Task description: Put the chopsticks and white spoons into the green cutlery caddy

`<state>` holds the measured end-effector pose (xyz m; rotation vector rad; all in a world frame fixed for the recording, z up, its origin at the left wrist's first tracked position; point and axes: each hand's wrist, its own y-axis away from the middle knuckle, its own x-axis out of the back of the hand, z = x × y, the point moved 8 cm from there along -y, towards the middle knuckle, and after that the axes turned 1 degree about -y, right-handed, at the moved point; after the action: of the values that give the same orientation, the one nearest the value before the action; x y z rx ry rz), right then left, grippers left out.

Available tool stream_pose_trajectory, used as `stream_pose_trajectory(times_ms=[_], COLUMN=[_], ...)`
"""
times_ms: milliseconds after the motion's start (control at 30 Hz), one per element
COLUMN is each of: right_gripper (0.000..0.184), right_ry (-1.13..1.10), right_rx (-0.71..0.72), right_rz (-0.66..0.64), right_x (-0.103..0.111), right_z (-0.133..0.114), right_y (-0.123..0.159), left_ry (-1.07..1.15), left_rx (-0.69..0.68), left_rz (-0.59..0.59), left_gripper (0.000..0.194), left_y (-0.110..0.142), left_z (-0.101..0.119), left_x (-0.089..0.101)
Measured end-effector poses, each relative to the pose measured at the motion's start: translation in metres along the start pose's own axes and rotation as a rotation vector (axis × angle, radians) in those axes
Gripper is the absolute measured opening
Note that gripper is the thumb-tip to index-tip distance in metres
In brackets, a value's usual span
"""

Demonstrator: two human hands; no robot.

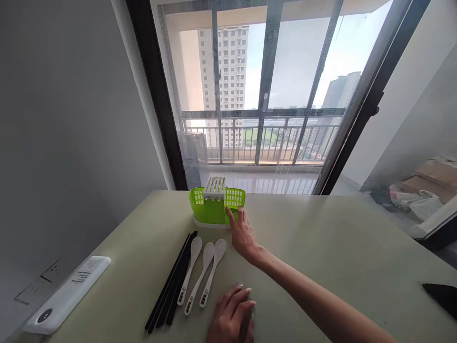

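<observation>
A bright green cutlery holder (214,213) with slotted side baskets and a white base stands near the far edge of the table. A white slotted piece (215,186) sits over its middle. My right hand (243,234) is at the holder's right side, thumb against the front wall and fingertips at the rim. In front of the holder lie three white spoons (208,255), bowls pointing away from me. Several black chopsticks (173,281) lie side by side left of them. My left hand (230,318) rests on the table near the spoon handles, fingers loosely bent and holding nothing.
The pale table (303,238) stands against a grey wall on the left. A long white device (71,293) lies along its left edge. At the right edge is a dark pointed object (441,295). Beyond the table is a glass door onto a balcony with a railing (257,143).
</observation>
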<state>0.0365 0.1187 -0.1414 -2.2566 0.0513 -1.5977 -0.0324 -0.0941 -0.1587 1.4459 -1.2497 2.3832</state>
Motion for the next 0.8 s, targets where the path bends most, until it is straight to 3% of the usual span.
stream_pose_trajectory(times_ms=[200,367,567,700,800], right_gripper=[0.106,0.105,0.103,0.096,0.080], right_ry=[-0.068,-0.151,-0.377,-0.550,-0.674], right_rx=[0.059,0.111,0.318,0.258,0.131], right_rz=[-0.060,-0.070,-0.039,-0.006,0.064], right_x=[0.000,0.003,0.016,0.019,0.023], right_z=[-0.026,-0.022,0.013,0.058,0.091], right_y=[-0.010,-0.005,0.032,0.067,0.091], left_ry=[-0.031,-0.030,-0.005,-0.008,-0.002], left_rx=[-0.009,-0.013,0.065,0.060,0.048], left_rz=[-0.042,-0.028,-0.058,-0.118,-0.134], left_gripper=[0.043,0.037,0.027,0.029,0.029], left_y=[0.004,0.004,0.001,-0.002,-0.006], left_z=[-0.006,-0.007,-0.005,-0.002,0.001], left_x=[-0.005,-0.007,-0.003,-0.001,0.003])
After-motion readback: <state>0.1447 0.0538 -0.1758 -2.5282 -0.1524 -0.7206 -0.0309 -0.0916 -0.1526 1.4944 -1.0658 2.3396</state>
